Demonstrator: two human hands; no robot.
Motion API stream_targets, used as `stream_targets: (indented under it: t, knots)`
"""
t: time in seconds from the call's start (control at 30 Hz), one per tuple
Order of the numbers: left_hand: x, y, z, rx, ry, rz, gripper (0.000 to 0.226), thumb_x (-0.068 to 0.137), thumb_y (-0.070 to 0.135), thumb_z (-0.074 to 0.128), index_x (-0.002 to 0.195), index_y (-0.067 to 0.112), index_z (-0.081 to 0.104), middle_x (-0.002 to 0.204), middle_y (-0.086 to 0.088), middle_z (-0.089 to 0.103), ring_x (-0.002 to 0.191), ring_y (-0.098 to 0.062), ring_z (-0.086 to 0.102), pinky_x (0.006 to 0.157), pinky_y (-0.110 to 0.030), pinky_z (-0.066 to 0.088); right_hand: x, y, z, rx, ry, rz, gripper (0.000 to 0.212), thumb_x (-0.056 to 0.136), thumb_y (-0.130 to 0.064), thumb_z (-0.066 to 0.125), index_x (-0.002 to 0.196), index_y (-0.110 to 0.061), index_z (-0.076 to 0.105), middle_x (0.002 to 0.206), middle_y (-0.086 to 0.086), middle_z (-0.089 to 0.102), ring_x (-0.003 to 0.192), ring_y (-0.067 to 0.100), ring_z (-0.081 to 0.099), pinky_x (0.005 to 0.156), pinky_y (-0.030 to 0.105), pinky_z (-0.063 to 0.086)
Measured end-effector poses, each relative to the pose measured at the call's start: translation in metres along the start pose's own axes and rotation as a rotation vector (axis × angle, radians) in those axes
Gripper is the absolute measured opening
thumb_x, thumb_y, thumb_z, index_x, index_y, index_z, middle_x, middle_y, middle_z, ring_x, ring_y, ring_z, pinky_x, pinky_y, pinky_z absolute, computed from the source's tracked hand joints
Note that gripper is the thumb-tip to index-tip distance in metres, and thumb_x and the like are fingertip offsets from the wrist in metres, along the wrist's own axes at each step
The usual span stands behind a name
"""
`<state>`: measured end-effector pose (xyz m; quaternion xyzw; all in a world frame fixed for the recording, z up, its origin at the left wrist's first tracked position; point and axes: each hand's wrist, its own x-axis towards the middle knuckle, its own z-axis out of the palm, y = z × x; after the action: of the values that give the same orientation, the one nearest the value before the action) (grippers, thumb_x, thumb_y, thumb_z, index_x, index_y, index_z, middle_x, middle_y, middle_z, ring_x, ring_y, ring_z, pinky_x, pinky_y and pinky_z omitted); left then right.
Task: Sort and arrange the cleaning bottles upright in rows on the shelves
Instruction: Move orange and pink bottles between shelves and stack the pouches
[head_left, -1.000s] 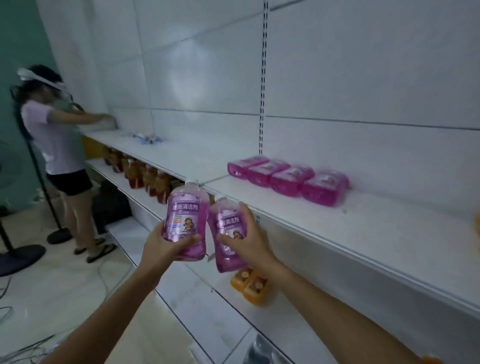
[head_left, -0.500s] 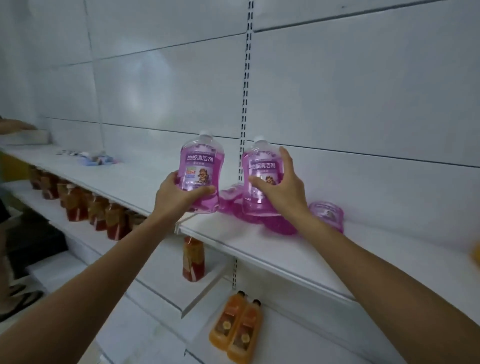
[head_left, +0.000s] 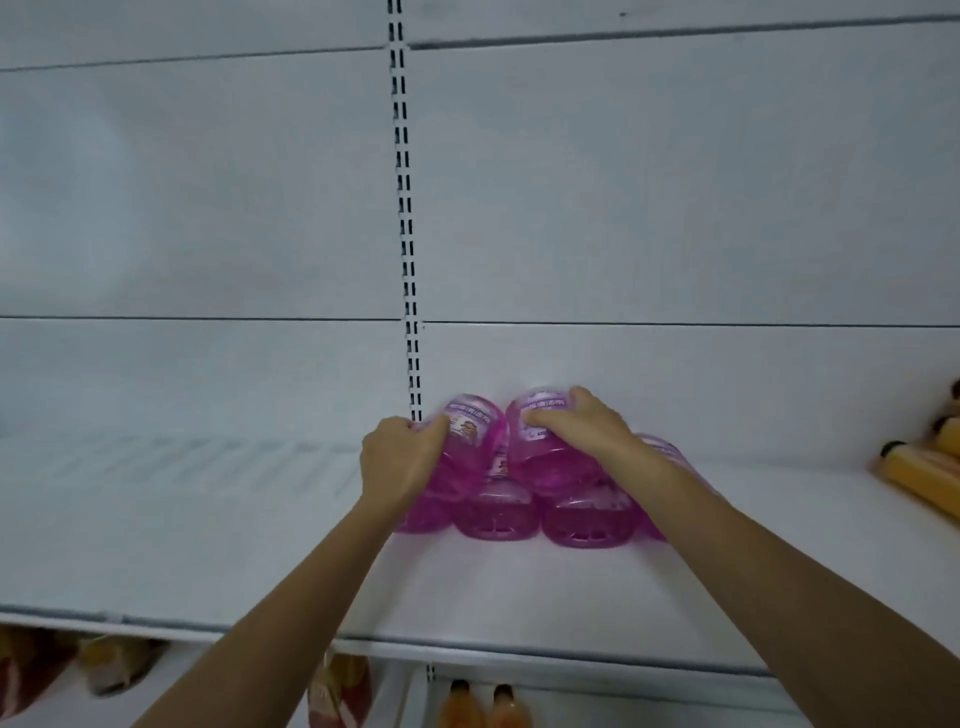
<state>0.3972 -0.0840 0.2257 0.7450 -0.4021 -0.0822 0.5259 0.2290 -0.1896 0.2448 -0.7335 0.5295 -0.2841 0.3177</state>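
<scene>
Head view: left bottle (head_left: 475, 434) being gripped by left hand (head_left: 405, 460), right bottle (head_left: 545, 467) by right hand (head_left: 589, 431), both being stacked atop lying bottles (head_left: 496, 514) on shelf (head_left: 519, 592). Next, likely: everything being stood upright, in rows.

Purple bottles (head_left: 496, 512): translucent glossy plastic, smooth, with glossy printed labels. Shelf (head_left: 208, 545): white, matt, smooth painted finish. Orange bottles (head_left: 922, 475): smooth plastic, dark caps

translucent pink bottles (head_left: 496, 514), white shelf (head_left: 519, 597), orange bottles (head_left: 919, 478)
</scene>
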Motion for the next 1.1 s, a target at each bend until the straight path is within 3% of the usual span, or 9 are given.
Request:
stream_targets:
  t: [0.07, 0.17, 0.3, 0.4, 0.53, 0.63, 0.7, 0.87, 1.1]
  knots:
    - [0.007, -0.006, 0.003, 0.076, 0.0, 0.022, 0.043, 0.09, 0.037, 0.044, 0.074, 0.003, 0.065, 0.066, -0.005, 0.06, 0.069, -0.024, 0.058, 0.063, -0.031, 0.041, 0.008, -0.004, 0.004, 0.035, -0.023, 0.041, 0.068, 0.077, -0.052, 0.06, 0.133, -0.017, 0.041, 0.137, 0.009, 0.046, 0.126, 0.033, 0.041, 0.107, 0.044, 0.033]
    - [0.011, -0.009, 0.011, 0.133, -0.075, 0.044, 0.041, 0.092, 0.04, 0.039, 0.085, 0.008, 0.064, 0.072, -0.002, 0.059, 0.072, -0.022, 0.056, 0.067, -0.031, 0.041, 0.015, -0.005, 0.01, -0.015, 0.022, 0.121, 0.066, 0.082, -0.047, 0.052, 0.138, -0.013, 0.039, 0.143, 0.017, 0.034, 0.132, 0.036, 0.03, 0.11, 0.042, 0.028]
    - [0.015, -0.006, 0.011, 0.333, -0.116, 0.102, 0.05, 0.09, 0.05, 0.032, 0.099, 0.01, 0.061, 0.099, -0.013, 0.064, 0.091, -0.031, 0.057, 0.085, -0.04, 0.046, 0.014, 0.002, 0.018, 0.114, 0.119, 0.129, 0.08, 0.061, -0.067, 0.044, 0.12, -0.015, 0.059, 0.126, 0.014, 0.057, 0.115, 0.035, 0.051, 0.099, 0.047, 0.041]
    - [0.006, -0.001, 0.001, 0.476, -0.05, 0.251, 0.054, 0.091, 0.05, 0.038, 0.122, 0.009, 0.054, 0.123, -0.019, 0.055, 0.112, -0.036, 0.048, 0.095, -0.044, 0.037, -0.005, 0.002, 0.012, 0.248, 0.206, 0.051, 0.063, 0.083, -0.057, 0.047, 0.128, -0.014, 0.056, 0.132, 0.008, 0.056, 0.121, 0.029, 0.05, 0.106, 0.042, 0.037]
    - [-0.017, 0.028, 0.007, 0.385, -0.042, 0.58, 0.054, 0.087, 0.047, 0.046, 0.127, 0.011, 0.054, 0.134, -0.013, 0.05, 0.125, -0.032, 0.039, 0.102, -0.042, 0.03, -0.029, 0.018, -0.017, 0.262, 0.334, -0.044, 0.051, 0.093, -0.033, 0.052, 0.139, -0.011, 0.044, 0.143, 0.008, 0.045, 0.13, 0.022, 0.043, 0.107, 0.031, 0.031]
    - [-0.046, 0.064, 0.035, 0.31, -0.1, 0.694, 0.066, 0.075, 0.05, 0.037, 0.124, 0.011, 0.057, 0.135, -0.01, 0.051, 0.126, -0.03, 0.039, 0.102, -0.039, 0.029, -0.057, 0.043, -0.058, 0.141, 0.439, -0.107, 0.048, 0.092, -0.024, 0.054, 0.138, -0.012, 0.046, 0.14, 0.007, 0.048, 0.119, 0.017, 0.05, 0.102, 0.027, 0.036]
    - [-0.073, 0.085, 0.062, 0.234, -0.158, 0.734, 0.065, 0.074, 0.046, 0.037, 0.124, 0.011, 0.058, 0.136, -0.01, 0.05, 0.127, -0.029, 0.038, 0.102, -0.038, 0.029, -0.079, 0.066, -0.093, 0.049, 0.527, -0.117, 0.047, 0.091, -0.022, 0.057, 0.136, -0.014, 0.049, 0.137, 0.007, 0.051, 0.123, 0.021, 0.048, 0.105, 0.03, 0.036]
    - [-0.166, 0.133, 0.142, 0.086, -0.41, 0.848, 0.061, 0.073, 0.042, 0.039, 0.123, 0.012, 0.058, 0.134, -0.008, 0.052, 0.124, -0.028, 0.041, 0.103, -0.035, 0.03, -0.155, 0.141, -0.189, -0.092, 0.673, -0.012, 0.047, 0.089, -0.015, 0.057, 0.135, -0.01, 0.05, 0.135, 0.008, 0.053, 0.121, 0.022, 0.049, 0.095, 0.025, 0.038]
    - [-0.32, 0.179, 0.243, -0.063, -0.695, 0.959, 0.041, 0.085, 0.03, 0.053, 0.121, 0.011, 0.059, 0.127, -0.008, 0.056, 0.12, -0.025, 0.045, 0.099, -0.034, 0.034, -0.293, 0.264, -0.29, -0.321, 0.791, 0.203, 0.046, 0.088, -0.017, 0.059, 0.133, -0.01, 0.051, 0.126, 0.013, 0.055, 0.115, 0.027, 0.051, 0.097, 0.038, 0.042]
